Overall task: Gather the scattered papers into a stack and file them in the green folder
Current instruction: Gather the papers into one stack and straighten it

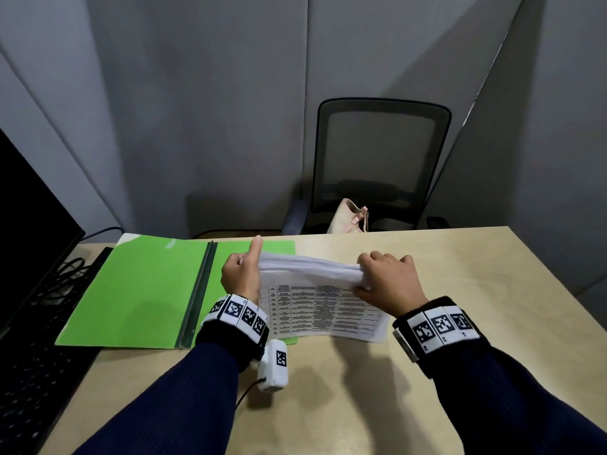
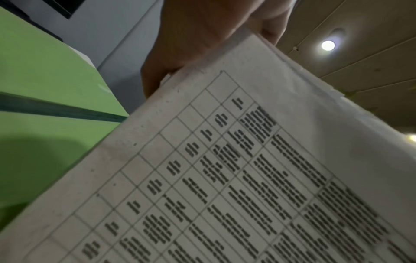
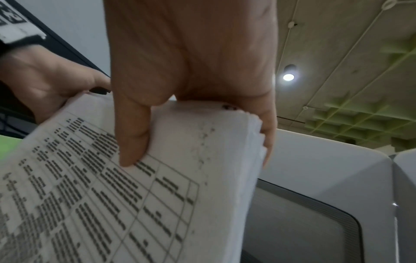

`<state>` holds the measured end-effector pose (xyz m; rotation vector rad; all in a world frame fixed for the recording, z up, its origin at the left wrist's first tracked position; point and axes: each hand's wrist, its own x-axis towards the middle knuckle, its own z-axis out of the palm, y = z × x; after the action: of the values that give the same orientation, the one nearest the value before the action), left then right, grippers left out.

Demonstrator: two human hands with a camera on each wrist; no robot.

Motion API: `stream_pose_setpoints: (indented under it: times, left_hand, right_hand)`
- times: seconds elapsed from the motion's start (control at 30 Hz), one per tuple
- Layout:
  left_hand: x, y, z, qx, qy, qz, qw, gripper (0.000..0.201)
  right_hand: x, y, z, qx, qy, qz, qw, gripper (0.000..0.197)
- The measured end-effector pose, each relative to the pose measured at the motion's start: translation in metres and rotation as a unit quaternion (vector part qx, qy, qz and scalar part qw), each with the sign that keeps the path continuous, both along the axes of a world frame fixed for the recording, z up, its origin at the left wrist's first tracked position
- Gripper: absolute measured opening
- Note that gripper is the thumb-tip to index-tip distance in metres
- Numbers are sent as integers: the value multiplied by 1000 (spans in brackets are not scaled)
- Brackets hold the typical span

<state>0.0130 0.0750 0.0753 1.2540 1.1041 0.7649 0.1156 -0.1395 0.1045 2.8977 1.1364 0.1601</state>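
From the head view we get the whole layout: a stack of papers (image 1: 315, 290) at frame centre, held up on its lower edge over the table (image 1: 460, 274), printed side toward us. The left hand (image 1: 241, 274) holds the stack's left end, thumb sticking up. The right hand (image 1: 387, 280) pinches the right end, thumb on the printed face, fingers curled over the top edge. The green folder (image 1: 141, 290) lies open and flat, centre left of the frame, its right flap running under the left hand and the papers.

The right wrist view adds what the head view lacks: the thumb (image 3: 133, 135) pressed on the printed table, fingers wrapped behind the sheet edges, plus ceiling lights. The left wrist view shows the grid print close up, the folder's dark spine in the left half, and fingers behind the stack's top corner.

We can't read the print, it's blurred. The left fingers are mostly hidden behind the sheets, so we can only say that hand grips the edge. A dark monitor (image 1: 29, 231) and keyboard (image 1: 33, 372) are cut off at the left edge. A chair (image 1: 381, 159) with a pale bag (image 1: 348, 218) stands beyond the table.
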Motion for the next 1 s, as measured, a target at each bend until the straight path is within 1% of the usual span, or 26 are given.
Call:
stream_pose_setpoints:
  times: [0.03, 0.1, 0.2, 0.3, 0.37, 0.43, 0.47, 0.53, 0.57, 0.6, 0.63, 0.67, 0.7, 0.73, 0.77, 0.8, 0.83, 0.87, 0.9, 0.93, 0.97, 1.0]
  left_hand:
    - [0, 0, 0, -4, -1, 0, 1000, 46]
    - [-1, -1, -1, 2, 7, -3, 1000, 39]
    - [-3, -1, 0, 5, 13, -13, 1000, 27]
    - [-5, -2, 2, 6, 10, -11, 1000, 23]
    - [-7, -2, 1, 0, 14, -19, 1000, 23]
    - [-9, -3, 2, -13, 1, -37, 999, 30]
    - [-10, -4, 3, -29, -25, -52, 998, 34]
    - [-13, -3, 8, -56, -93, -70, 992, 36]
    - [-17, -1, 10, -59, -111, -73, 989, 36]
    - [-20, 2, 9, -63, -115, -76, 988, 44]
    - [-25, 6, 5, -69, -121, -79, 987, 61]
    - [-28, 10, -1, -79, -123, -82, 986, 88]
    - [-32, 12, -6, -84, -118, -80, 986, 116]
    - [-36, 13, -10, -87, -107, -76, 988, 134]
    - [-40, 13, -13, -96, -96, -78, 988, 142]
    - [-41, 16, -21, -119, -102, -84, 984, 142]
    - [-42, 18, -24, -159, -130, -96, 974, 139]
    - [-42, 17, -23, -198, -170, -112, 959, 132]
    - [-42, 16, -21, -226, -192, -137, 945, 120]
    - [-40, 14, -18, -234, -196, -167, 938, 109]
    - [-39, 13, -14, -220, -184, -203, 936, 104]
    - [-38, 12, -11, -190, -154, -234, 941, 103]
  right_hand:
    - [-1, 2, 1, -16, -2, 2, 1000, 38]
    - [-5, 8, 3, -31, -1, 13, 999, 38]
    - [-11, 21, 5, -19, -11, 58, 998, 34]
    - [-17, 37, 3, -19, -13, 109, 994, 27]
    - [-19, 46, 0, -25, -7, 126, 992, 24]
    - [-19, 52, -1, -28, 4, 121, 992, 22]
    - [-18, 53, 0, -23, 10, 111, 993, 22]
    - [-15, 52, 5, 8, 23, 81, 996, 20]
    - [-12, 50, 10, 24, 33, 67, 997, 19]
    - [-8, 46, 13, 46, 48, 54, 996, 17]
    - [-3, 41, 17, 73, 71, 43, 994, 15]
    - [2, 36, 21, 106, 102, 30, 989, 15]
    - [7, 30, 22, 152, 151, 17, 977, 17]
    - [12, 25, 23, 209, 214, 3, 954, 20]
    - [15, 20, 23, 271, 281, -2, 921, 19]
    - [17, 16, 22, 329, 340, -4, 881, 20]
    - [18, 14, 19, 379, 388, -8, 840, 22]
    - [17, 12, 14, 419, 428, -17, 801, 23]
    - [15, 12, 8, 450, 461, -32, 764, 21]
    - [12, 12, 3, 472, 490, -51, 731, 19]
    - [9, 11, -3, 486, 516, -71, 702, 16]
    - [5, 10, -7, 493, 538, -89, 678, 13]
